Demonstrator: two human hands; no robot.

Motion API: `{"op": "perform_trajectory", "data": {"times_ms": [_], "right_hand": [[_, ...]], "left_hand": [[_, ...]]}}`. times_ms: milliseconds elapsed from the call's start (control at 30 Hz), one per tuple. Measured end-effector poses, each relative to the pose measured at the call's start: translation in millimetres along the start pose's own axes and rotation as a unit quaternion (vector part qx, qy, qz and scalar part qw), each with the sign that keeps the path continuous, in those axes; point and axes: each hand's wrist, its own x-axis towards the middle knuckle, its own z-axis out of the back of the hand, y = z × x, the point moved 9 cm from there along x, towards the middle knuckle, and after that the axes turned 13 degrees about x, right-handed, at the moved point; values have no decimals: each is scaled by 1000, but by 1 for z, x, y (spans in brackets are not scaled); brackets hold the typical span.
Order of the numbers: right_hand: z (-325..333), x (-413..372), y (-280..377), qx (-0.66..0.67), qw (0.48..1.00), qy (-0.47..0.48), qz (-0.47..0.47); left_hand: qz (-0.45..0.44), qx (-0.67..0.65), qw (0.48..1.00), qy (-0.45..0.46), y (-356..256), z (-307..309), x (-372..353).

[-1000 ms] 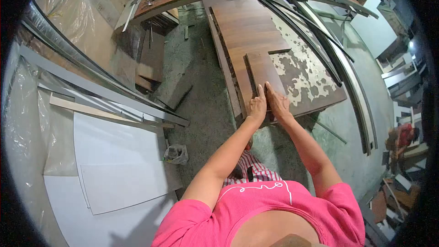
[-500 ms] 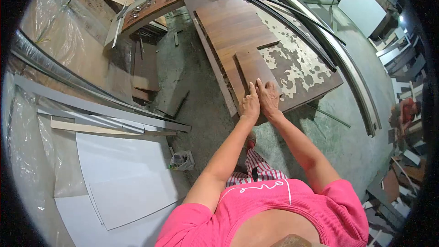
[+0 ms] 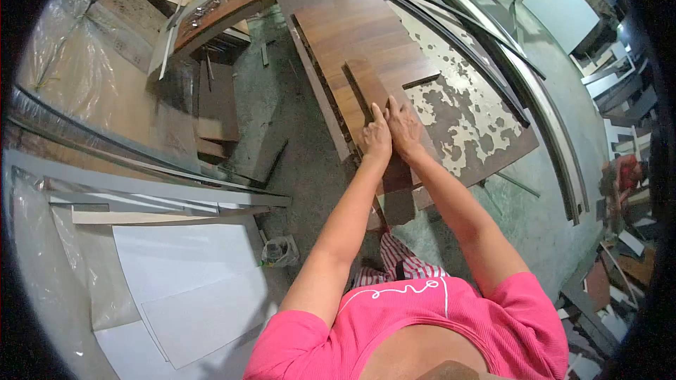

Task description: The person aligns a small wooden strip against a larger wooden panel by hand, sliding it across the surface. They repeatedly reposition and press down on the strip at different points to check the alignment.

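A narrow wood-grain board [image 3: 370, 86] lies on top of a larger brown wood-grain panel [image 3: 359, 24], which rests on a worn, peeling tabletop [image 3: 486, 123]. My left hand [image 3: 377, 137] grips the near part of the narrow board along its left side, index finger stretched forward and the other fingers bent. Close beside it, my right hand [image 3: 406, 130] holds the same board, its fingers reaching over the top face. The two hands nearly touch at the thumbs. The undersides of my fingers are hidden.
Long metal profiles [image 3: 507, 63] curve along the table's right side. White panels [image 3: 190, 274] and long strips lie at the left, near a small plastic bag [image 3: 280, 250]. A small bench [image 3: 222, 10] holds metal bits. A person in red [image 3: 623, 176] is at far right.
Both hands have moved forward, away from my body, and the narrow board has slid with them farther over the larger panel. The camera view has shifted slightly.
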Motion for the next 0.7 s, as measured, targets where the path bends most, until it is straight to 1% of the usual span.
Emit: {"op": "perform_trajectory", "data": {"times_ms": [33, 67, 100, 133, 200, 233, 333, 400, 500, 600, 700], "right_hand": [[-4, 10, 0, -2, 1000, 5, -5], [-10, 24, 4, -8, 1000, 9, 19], [-16, 37, 9, -14, 999, 14, 42], [-24, 51, 11, -33, 998, 15, 52], [-40, 79, 11, -28, 998, 11, 60], [-46, 90, 13, -22, 997, 3, 71], [-67, 132, 19, -4, 998, 29, 52], [-81, 163, 27, 25, 997, 53, 43], [-107, 210, 35, 27, 996, 69, 44], [-137, 255, 38, 39, 995, 76, 58], [-158, 294, 45, 38, 994, 68, 73]], "left_hand": [[4, -31, 1000, 4, 1, 1, 13], [-8, -24, 1000, -12, 3, -3, 31], [-8, -23, 1000, -7, 5, -11, 49], [-7, -11, 1000, -9, 6, -4, 61], [-3, 14, 1000, -26, 8, 8, 84], [-1, 17, 1000, -15, 11, 3, 102], [14, 33, 999, -21, 21, -4, 153], [37, 48, 998, -25, 25, 13, 184], [48, 76, 995, -46, 32, 23, 234], [58, 78, 993, -70, 42, 25, 286], [57, 89, 992, -70, 44, 39, 324]]}}
